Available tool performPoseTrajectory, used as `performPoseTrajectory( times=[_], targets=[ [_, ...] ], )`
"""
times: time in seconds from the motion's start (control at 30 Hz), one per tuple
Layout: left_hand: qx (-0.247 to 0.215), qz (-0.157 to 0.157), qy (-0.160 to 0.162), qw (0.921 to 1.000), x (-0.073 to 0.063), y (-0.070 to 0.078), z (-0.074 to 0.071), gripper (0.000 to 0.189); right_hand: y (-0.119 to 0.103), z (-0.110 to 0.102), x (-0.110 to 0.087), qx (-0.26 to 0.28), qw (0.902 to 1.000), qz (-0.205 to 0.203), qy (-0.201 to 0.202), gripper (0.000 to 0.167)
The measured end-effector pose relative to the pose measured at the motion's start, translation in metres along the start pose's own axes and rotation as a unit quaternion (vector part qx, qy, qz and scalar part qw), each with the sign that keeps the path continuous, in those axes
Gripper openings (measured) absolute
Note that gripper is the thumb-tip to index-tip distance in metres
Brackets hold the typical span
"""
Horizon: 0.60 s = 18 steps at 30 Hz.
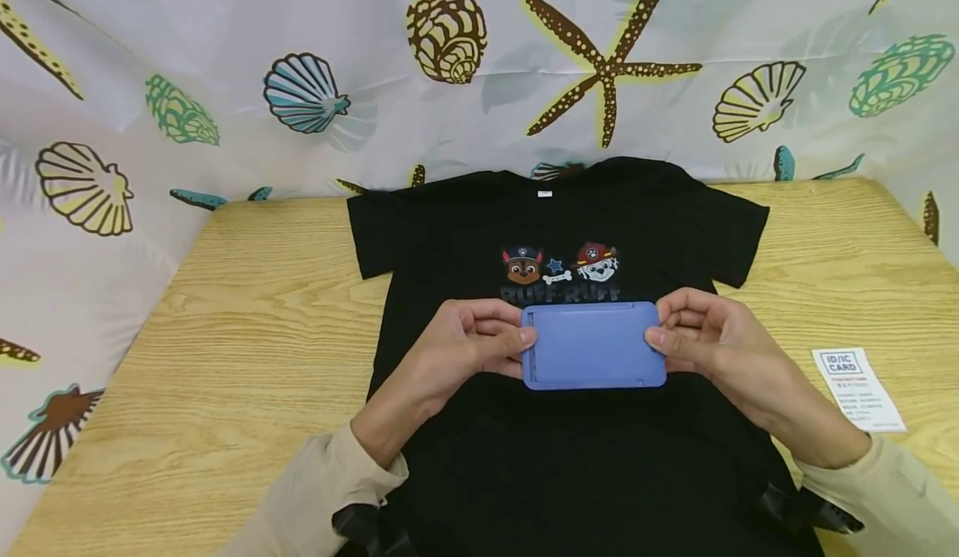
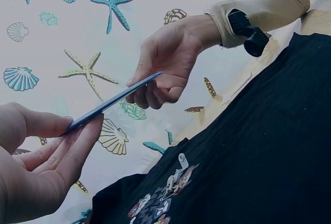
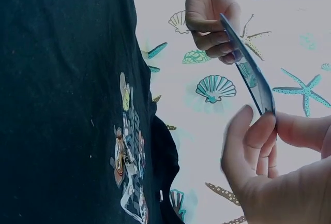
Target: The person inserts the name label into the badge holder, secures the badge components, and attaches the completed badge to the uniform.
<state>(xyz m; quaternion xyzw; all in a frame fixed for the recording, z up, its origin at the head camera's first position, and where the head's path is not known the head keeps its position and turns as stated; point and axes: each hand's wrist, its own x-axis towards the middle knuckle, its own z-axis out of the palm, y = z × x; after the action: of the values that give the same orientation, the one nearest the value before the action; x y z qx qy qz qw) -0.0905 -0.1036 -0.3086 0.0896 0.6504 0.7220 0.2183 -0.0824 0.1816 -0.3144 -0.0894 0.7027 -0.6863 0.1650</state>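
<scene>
A flat blue plastic card holder (image 1: pixel 592 349) is held level, its broad face toward the head camera. My left hand (image 1: pixel 457 349) pinches its left end, thumb on the face and fingers behind. At the opposite end, my right hand (image 1: pixel 727 340) pinches it the same way. Seen from the left wrist, the card holder (image 2: pixel 114 100) shows as a thin tilted edge raised above the shirt. The right wrist view catches the card holder (image 3: pixel 253 74) edge-on, with a narrow gap between its layers. Beneath the hands a black T-shirt (image 1: pixel 584 465) lies spread, printed with two cartoon dogs.
A white paper slip (image 1: pixel 857 389) marked ID/IC CARD lies on the wooden table (image 1: pixel 247 332), right of the shirt. Behind the table hangs a white curtain (image 1: pixel 247 24) patterned with shells and starfish. Dark straps (image 2: pixel 248 31) circle the wrists over beige sleeves.
</scene>
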Motion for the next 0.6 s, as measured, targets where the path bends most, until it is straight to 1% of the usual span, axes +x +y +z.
performPoseTrajectory(
  times=[0.2, 0.47, 0.6],
  targets=[
    [-0.004, -0.008, -0.002, 1.0, 0.001, -0.0011, -0.0003, 0.02, -0.0006, -0.0011, -0.0002, -0.01, 0.9998, 0.016, 0.001, 0.011],
    [-0.001, -0.011, -0.008, 0.9999, 0.0014, -0.0008, -0.002, 0.022, 0.0004, -0.0044, -0.0004, -0.016, 0.9998, 0.01, -0.007, 0.009],
    [-0.001, -0.009, -0.011, 0.9999, 0.0013, -0.0005, -0.0024, 0.022, -0.0003, -0.0039, -0.0003, -0.021, 0.9997, 0.012, -0.004, 0.009]
  ],
)
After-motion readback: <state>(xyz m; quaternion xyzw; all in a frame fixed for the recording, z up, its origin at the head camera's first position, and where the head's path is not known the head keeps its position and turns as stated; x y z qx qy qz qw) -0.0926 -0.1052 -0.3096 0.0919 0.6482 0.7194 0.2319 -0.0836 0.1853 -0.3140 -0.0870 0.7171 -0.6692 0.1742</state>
